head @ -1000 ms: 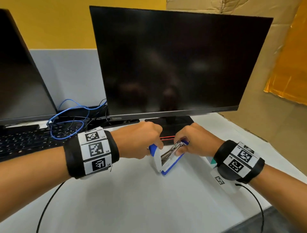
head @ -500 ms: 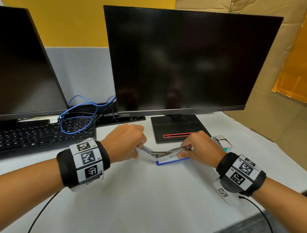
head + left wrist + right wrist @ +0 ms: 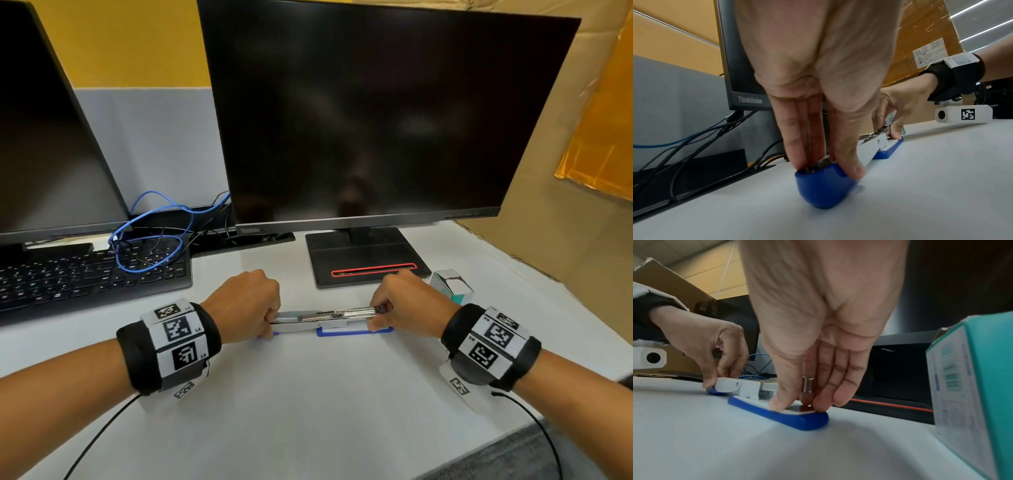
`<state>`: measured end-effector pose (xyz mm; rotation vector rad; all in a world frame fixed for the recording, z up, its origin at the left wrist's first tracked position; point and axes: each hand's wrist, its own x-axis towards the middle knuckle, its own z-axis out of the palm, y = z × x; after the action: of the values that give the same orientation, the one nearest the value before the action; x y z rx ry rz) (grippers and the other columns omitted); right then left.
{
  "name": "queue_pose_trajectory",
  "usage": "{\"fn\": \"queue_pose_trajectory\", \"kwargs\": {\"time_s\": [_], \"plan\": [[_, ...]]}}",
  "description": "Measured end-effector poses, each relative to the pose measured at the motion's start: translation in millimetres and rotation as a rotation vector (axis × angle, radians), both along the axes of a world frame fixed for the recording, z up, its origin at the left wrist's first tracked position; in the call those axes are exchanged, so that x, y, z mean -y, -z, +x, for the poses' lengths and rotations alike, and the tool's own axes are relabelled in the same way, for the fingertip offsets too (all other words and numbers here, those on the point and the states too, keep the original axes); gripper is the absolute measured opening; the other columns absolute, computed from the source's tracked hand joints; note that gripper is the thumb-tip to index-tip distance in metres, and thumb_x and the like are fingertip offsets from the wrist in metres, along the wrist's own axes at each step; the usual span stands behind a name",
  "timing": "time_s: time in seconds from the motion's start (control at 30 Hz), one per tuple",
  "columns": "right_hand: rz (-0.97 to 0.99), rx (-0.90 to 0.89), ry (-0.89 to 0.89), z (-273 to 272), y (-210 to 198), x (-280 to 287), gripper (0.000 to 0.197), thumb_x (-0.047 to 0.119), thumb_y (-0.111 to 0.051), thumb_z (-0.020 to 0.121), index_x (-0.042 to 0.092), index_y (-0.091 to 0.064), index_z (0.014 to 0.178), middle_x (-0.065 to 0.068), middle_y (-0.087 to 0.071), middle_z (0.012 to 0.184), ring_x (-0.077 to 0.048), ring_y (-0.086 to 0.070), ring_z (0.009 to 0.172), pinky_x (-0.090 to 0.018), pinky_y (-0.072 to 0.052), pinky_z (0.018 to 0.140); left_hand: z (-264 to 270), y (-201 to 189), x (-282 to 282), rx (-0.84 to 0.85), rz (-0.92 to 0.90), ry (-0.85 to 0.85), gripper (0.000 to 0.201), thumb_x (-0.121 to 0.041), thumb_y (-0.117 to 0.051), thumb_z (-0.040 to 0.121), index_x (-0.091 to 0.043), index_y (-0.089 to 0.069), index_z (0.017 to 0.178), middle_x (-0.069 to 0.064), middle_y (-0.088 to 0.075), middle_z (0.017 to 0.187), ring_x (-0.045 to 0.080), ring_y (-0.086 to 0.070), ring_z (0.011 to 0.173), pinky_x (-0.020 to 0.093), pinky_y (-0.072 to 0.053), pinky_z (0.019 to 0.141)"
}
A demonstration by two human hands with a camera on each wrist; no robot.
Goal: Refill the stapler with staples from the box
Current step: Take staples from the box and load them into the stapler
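Stapler [image 3: 330, 322], blue and white, lies swung fully open and flat on the white desk [image 3: 308, 411], near the ThinkVision monitor [image 3: 376, 113]; its metal staple channel faces up. Left hand [image 3: 245, 305] pinches the blue-tipped top arm at the left end, fingers and thumb curled round it. Right hand [image 3: 409, 305] pinches the base end at right, thumb and fingers on the metal magazine. Teal-and-white staple box [image 3: 452, 286] stands just right of the right hand; its print and barcode lines are too blurred to read. Black keyboard [image 3: 85, 274] sits far left under a looped blue cable [image 3: 147, 236].
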<state>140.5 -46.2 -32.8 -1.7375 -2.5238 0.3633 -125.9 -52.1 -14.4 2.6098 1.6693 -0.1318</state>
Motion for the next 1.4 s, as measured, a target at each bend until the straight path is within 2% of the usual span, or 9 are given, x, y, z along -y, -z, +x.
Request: {"fn": "queue_pose_trajectory", "kwargs": {"time_s": [0.13,0.27,0.53,0.67,0.87,0.97,1.1,1.23,1.4], "plan": [[0.000,0.010,0.003,0,3,-1,0.035,0.044,-0.069,0.083,0.018,-0.076,0.105,0.006,-0.059,0.084,-0.014,-0.047,0.090,-0.026,-0.037,0.074,-2,1,-4,0.023,-0.013,0.011,0.016,-0.030,-0.082,0.071,-0.020,-0.069,0.070,-0.014,-0.042,0.059,0.016,-0.049,0.065,0.021,-0.032,0.053],[-0.028,0.067,-0.042,1,-4,0,0.032,0.045,-0.072,0.080,0.019,-0.076,0.100,0.009,-0.054,0.078,-0.015,-0.048,0.087,-0.028,-0.042,0.074,-3,3,-5,0.024,-0.018,0.004,0.037,-0.032,-0.082,0.071,-0.028,-0.048,0.055,-0.015,-0.042,0.061,0.009,-0.044,0.060,0.021,-0.034,0.054],[0.050,0.085,-0.004,33,-45,2,0.030,0.045,-0.071,0.081,0.025,-0.073,0.103,0.007,-0.067,0.109,-0.011,-0.056,0.099,-0.031,-0.052,0.089,-4,4,-7,0.024,-0.033,-0.005,0.039,-0.032,-0.083,0.070,-0.027,-0.047,0.053,-0.012,-0.043,0.063,0.016,-0.051,0.068,0.019,-0.032,0.051],[0.104,0.104,0.140,52,-53,-2,0.019,0.041,-0.066,0.086,0.023,-0.069,0.082,0.002,-0.069,0.094,-0.020,-0.063,0.092,-0.030,-0.053,0.074,-5,5,-8,0.043,-0.047,0.001,0.037,-0.030,-0.083,0.070,-0.027,-0.050,0.055,-0.013,-0.043,0.064,0.014,-0.049,0.066,0.020,-0.034,0.052],[-0.019,0.150,0.363,72,-44,-6,0.026,0.033,-0.051,0.095,0.017,-0.061,0.077,-0.010,-0.069,0.108,-0.034,-0.061,0.098,-0.032,-0.052,0.061,-3,4,-12,0.041,-0.061,0.009,0.039,-0.027,-0.084,0.070,-0.025,-0.049,0.053,-0.012,-0.045,0.063,0.017,-0.053,0.067,0.020,-0.038,0.053],[-0.068,0.146,0.392,72,-36,-8,0.023,0.032,-0.048,0.097,0.014,-0.061,0.089,-0.012,-0.067,0.123,-0.037,-0.062,0.108,-0.029,-0.049,0.062,-3,6,-14,0.044,-0.055,0.002,0.040,-0.026,-0.084,0.070,-0.026,-0.048,0.052,-0.012,-0.044,0.064,0.017,-0.053,0.067,0.020,-0.037,0.052],[-0.117,0.109,0.403,67,-38,-11,0.042,0.043,-0.052,0.094,0.008,-0.072,0.104,-0.012,-0.072,0.115,-0.030,-0.066,0.096,-0.024,-0.051,0.055,-1,5,-14,0.028,-0.053,-0.003,0.038,-0.028,-0.084,0.070,-0.026,-0.049,0.054,-0.011,-0.044,0.065,0.019,-0.055,0.071,0.022,-0.041,0.057],[-0.109,0.104,0.382,61,-36,-17,0.031,0.027,-0.056,0.092,0.009,-0.070,0.114,-0.011,-0.066,0.129,-0.029,-0.062,0.102,-0.022,-0.046,0.055,-2,6,-12,0.040,-0.040,0.007,0.037,-0.029,-0.082,0.072,-0.026,-0.049,0.056,-0.012,-0.043,0.066,0.017,-0.053,0.070,0.021,-0.037,0.054],[-0.067,0.042,0.238,39,-32,-25,0.031,0.021,-0.051,0.092,0.006,-0.073,0.107,-0.014,-0.067,0.126,-0.027,-0.062,0.097,-0.024,-0.049,0.060,1,6,-8,0.064,-0.027,0.030,0.024,-0.029,-0.080,0.074,-0.022,-0.059,0.066,-0.012,-0.042,0.065,0.017,-0.052,0.071,0.022,-0.039,0.057]]}}
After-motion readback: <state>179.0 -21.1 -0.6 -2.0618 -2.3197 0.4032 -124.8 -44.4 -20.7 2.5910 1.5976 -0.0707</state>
